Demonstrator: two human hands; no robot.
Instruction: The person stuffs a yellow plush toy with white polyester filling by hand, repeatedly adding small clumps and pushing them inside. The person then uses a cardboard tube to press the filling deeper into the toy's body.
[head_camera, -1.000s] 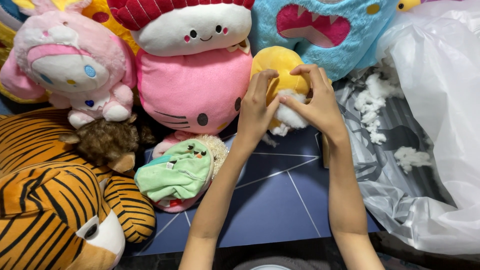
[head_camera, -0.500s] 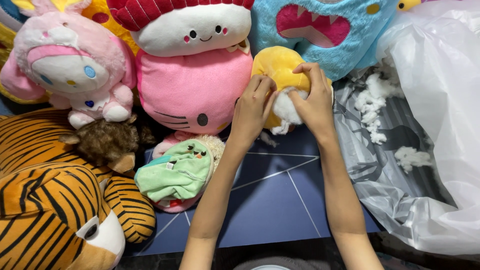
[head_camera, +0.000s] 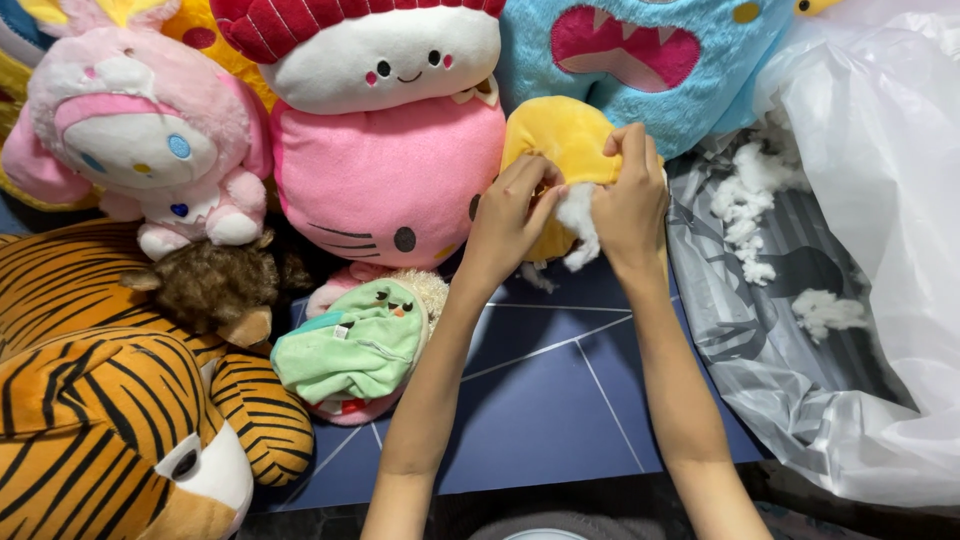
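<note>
Yellow plush (head_camera: 560, 140) gripped by both hands (head_camera: 505, 215) (head_camera: 630, 200), fingers seemingly pinching white stuffing (head_camera: 578, 215).

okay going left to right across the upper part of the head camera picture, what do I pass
Pink-hooded white bunny plush → pink cat-face plush → left hand → white stuffing → right hand → clear plastic bag.

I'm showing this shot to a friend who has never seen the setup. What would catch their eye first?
Probably the two hands at centre: the left hand and right hand grip a yellow plush with a tuft of white stuffing between them. Around them crowd big soft toys: a tiger at lower left and a blue monster at top. On the right lies a clear plastic bag with loose stuffing.
</note>
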